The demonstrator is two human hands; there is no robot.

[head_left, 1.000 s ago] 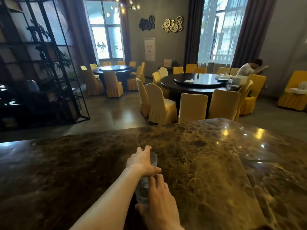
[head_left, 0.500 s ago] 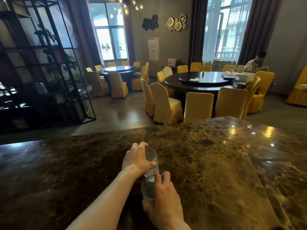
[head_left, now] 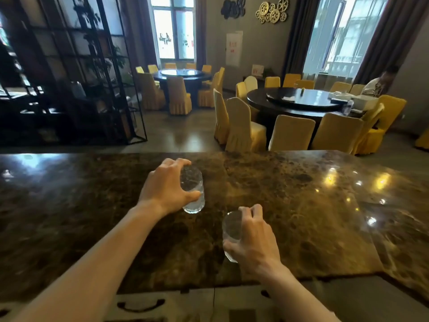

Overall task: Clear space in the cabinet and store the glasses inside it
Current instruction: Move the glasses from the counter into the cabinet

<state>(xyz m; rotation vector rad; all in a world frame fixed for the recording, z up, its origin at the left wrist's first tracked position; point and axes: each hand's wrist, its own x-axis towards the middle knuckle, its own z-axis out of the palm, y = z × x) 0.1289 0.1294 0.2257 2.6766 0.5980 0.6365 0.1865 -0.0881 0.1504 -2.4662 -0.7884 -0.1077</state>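
A dark marble surface (head_left: 290,205) fills the middle band of the frame, bare except for the two glasses I have in hand. Open stone runs wide to left and right, and its near edge crosses the lower frame just behind my wrists. Below that edge, along the bottom, sit pale cabinet fronts (head_left: 162,305) with dark curved handles, shut as far as I can tell; I judge that is where the glasses are bound, so nothing is cleared or stored yet. My left hand (head_left: 167,187), centre frame, has its grip wrapped around one clear glass (head_left: 193,194) from the side, thumb low on the wall. My right hand (head_left: 253,240), lower and right of centre, has its grip closed on a second glass (head_left: 231,228), fingers over the rim. One glass per hand lets me carry both in a single trip. Whether their bases rest on the stone I cannot tell. The two stand apart, leaving room to draw them back over the near edge.
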